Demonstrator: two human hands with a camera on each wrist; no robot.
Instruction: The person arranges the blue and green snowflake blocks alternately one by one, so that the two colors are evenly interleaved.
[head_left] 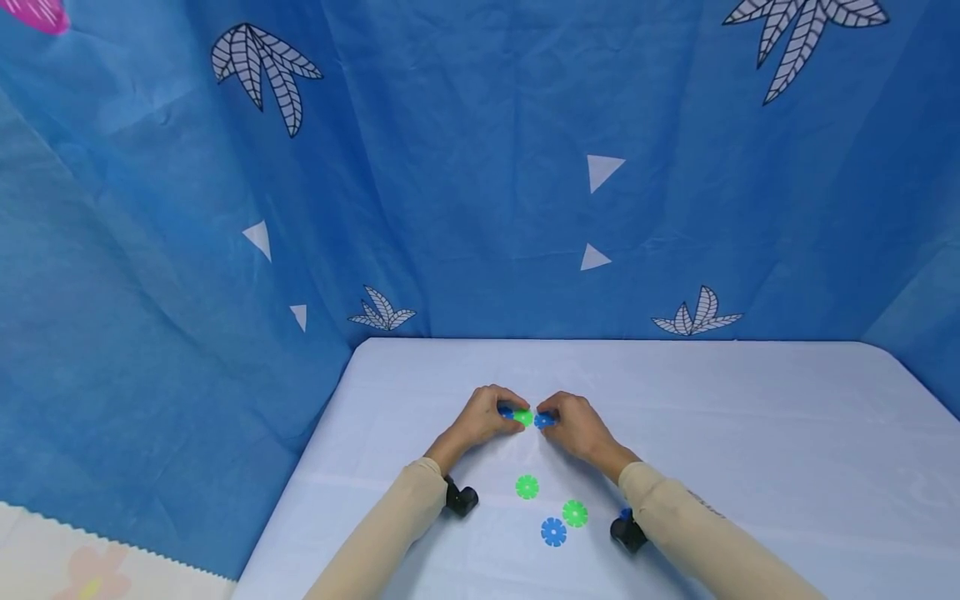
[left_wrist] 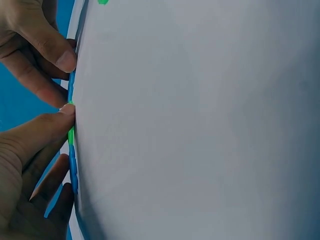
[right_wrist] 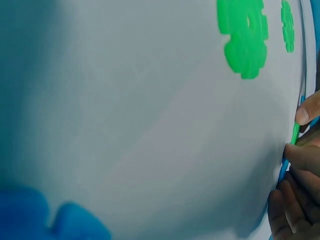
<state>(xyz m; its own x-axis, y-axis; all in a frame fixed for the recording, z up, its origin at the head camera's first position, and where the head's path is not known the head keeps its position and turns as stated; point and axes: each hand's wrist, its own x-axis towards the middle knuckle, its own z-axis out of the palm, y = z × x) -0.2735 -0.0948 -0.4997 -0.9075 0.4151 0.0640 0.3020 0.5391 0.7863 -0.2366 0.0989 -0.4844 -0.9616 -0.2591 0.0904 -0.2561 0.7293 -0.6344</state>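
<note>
My left hand (head_left: pixel 480 417) pinches a green notched disc (head_left: pixel 523 418) between thumb and fingers. A blue notched disc (left_wrist: pixel 73 167) adjoins it on the palm side, in line with it. Facing it, my right hand (head_left: pixel 579 427) pinches another blue disc (head_left: pixel 543 421) by thumb and fingers. The edges of the green disc and the right-hand blue disc are very close; whether they interlock I cannot tell. In both wrist views these discs appear edge-on, partly covered by fingertips.
Nearer me on the white table (head_left: pixel 750 433) lie a green disc (head_left: pixel 527 487), a second green disc (head_left: pixel 575 513) and a blue disc (head_left: pixel 553 532). Another bit of blue (head_left: pixel 626 514) shows beside the right wrist camera (head_left: pixel 627 533). A blue patterned curtain (head_left: pixel 480 208) hangs behind the table.
</note>
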